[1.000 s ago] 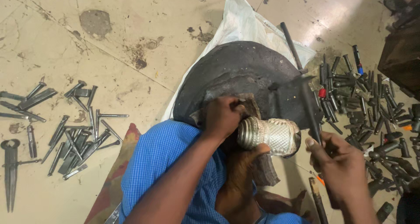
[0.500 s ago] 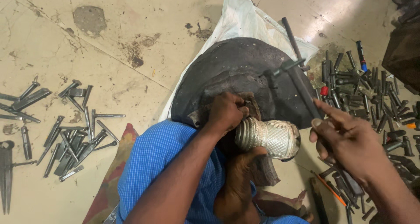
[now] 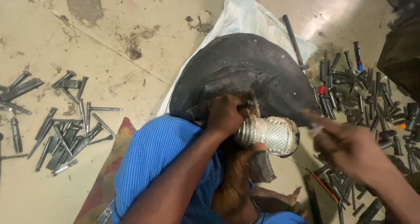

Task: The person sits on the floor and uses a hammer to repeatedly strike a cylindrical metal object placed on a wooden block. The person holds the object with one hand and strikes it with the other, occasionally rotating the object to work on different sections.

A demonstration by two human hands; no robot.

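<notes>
While steel punches (image 3: pixel 65 132) lie scattered at the frame's left, the left hand (image 3: pixel 225 115) clamps the embossed silver vessel (image 3: pixel 269 134) against the dark domed block (image 3: pixel 245 73) at centre, mid-chasing seemingly, and the blurred right hand (image 3: pixel 345 147), grip unclear, needs a punch from the tools (image 3: pixel 372 101) at right.

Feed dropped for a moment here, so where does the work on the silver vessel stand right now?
Done: the silver vessel already carries fine patterning over the visible side. In hand: the left hand presses it against the dark round block, with a foot underneath. The right hand is blurred above the punches on the floor; whether it holds one is unclear. Left: unpatterned areas can't be seen from here.
</notes>
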